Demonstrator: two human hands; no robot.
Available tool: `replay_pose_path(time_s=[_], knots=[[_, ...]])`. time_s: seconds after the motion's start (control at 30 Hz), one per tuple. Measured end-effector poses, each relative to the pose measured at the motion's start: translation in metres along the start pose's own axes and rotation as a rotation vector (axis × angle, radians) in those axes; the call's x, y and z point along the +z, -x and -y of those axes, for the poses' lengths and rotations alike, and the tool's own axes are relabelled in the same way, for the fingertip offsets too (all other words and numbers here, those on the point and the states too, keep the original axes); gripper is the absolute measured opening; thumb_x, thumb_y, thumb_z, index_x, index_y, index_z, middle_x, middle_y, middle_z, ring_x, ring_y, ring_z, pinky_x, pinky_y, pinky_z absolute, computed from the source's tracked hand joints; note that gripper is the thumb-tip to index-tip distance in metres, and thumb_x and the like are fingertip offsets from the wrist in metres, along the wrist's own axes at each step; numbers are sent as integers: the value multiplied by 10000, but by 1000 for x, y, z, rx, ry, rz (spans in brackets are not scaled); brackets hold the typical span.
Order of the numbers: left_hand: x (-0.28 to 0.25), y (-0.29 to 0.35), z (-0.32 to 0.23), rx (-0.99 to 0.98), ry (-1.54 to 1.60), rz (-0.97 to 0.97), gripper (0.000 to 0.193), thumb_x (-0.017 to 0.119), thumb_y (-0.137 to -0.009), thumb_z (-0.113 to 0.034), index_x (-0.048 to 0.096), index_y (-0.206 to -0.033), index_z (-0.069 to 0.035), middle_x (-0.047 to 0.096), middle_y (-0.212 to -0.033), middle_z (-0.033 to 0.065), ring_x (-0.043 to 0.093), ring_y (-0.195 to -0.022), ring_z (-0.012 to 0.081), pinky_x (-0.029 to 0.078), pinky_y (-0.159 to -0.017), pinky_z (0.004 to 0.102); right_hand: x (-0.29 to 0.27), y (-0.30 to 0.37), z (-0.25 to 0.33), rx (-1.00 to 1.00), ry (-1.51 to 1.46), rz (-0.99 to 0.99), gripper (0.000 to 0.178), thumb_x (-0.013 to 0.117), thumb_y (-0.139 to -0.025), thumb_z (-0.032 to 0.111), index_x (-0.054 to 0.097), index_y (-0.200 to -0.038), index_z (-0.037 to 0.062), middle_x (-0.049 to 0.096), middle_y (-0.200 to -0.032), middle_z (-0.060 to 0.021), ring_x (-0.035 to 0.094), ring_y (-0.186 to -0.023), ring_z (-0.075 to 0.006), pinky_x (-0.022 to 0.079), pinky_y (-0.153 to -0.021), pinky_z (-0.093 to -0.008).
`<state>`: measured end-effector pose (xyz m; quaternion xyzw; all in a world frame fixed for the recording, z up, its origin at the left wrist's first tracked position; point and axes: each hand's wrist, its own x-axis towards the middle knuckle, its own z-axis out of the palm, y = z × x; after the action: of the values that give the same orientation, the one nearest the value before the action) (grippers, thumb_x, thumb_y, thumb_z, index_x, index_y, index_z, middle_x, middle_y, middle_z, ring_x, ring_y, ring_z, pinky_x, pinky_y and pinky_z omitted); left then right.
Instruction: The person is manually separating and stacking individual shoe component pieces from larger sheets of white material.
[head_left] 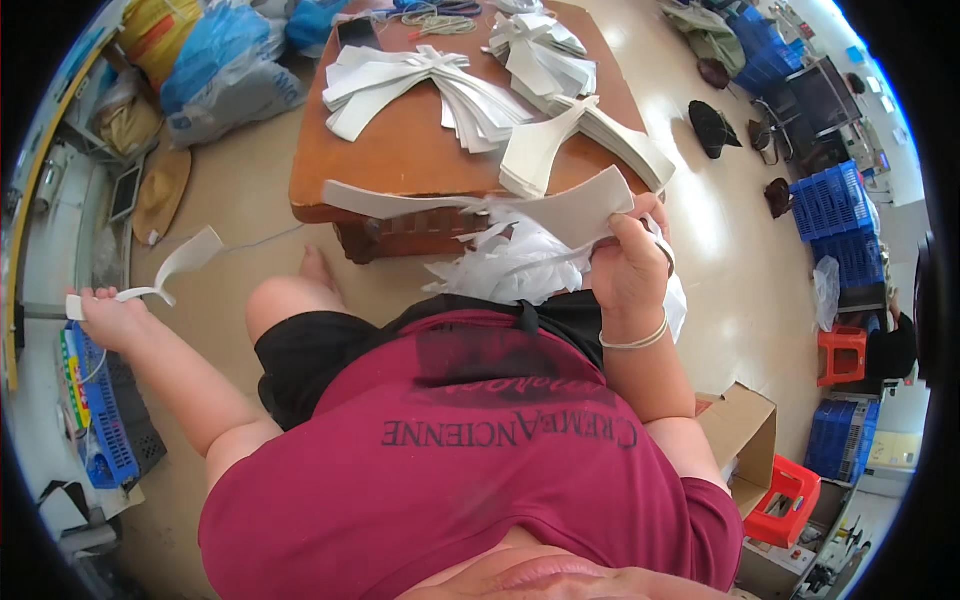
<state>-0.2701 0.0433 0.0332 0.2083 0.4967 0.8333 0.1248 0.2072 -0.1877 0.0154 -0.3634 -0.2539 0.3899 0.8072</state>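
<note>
Far left, left hand [108, 318] pinches strip [195, 254]; floor [230, 180] reaches table [350, 160] edge. Centre right, right hand [632, 262] pinches wider strip [582, 212].

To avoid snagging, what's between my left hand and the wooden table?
In the head view, the curved white strip your left hand holds, then floor with a thin cord.

One maroon short-sleeved T-shirt [460, 490] with dark lettering [512, 434]; black shorts [312, 358]; pale looped bracelet [637, 343], possibly elastic, right wrist [630, 322].
</note>
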Motion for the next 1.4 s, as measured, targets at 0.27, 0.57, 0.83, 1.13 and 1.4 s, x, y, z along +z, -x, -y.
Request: replay_pose_path(time_s=[0.27,0.57,0.83,1.13,1.4], knots=[[9,153,-6,-790,216,1231,225,578,-856,-55,578,-1064,30,555,-841,17,503,-720,97,425,-669,234,3,9,-19,130,-74,304,140,529,-769,-88,492,-753,46,595,-952,-97,551,-807,-171,461,-708,-290],[18,299,-37,-783,39,2026,281,764,-796,-123,626,-1011,-6,626,-903,9,562,-814,75,464,-704,232,14,30,-23,250,62,352,147,598,-761,-40,491,-735,57,607,-969,-88,552,-817,-148,471,-710,-293],[13,295,-30,-652,-31,1957,299,773,-778,-111,630,-1015,0,643,-875,17,579,-793,85,479,-690,243,11,28,-24,239,244,272,191,681,-767,-19,512,-727,60,622,-948,-64,544,-805,-118,450,-712,-275],[17,292,-28,-658,-79,1872,212,744,-784,-56,633,-962,-27,629,-841,1,580,-775,83,467,-711,242,2,25,-19,80,457,221,234,712,-782,-17,500,-708,51,658,-941,-80,560,-836,-111,461,-728,-268],[25,253,-9,-133,-52,1503,117,672,-870,-67,668,-979,-25,667,-941,33,607,-859,98,484,-776,247,-3,21,-10,-71,616,250,242,703,-780,-30,488,-700,47,672,-920,-85,586,-807,-115,473,-691,-256]])
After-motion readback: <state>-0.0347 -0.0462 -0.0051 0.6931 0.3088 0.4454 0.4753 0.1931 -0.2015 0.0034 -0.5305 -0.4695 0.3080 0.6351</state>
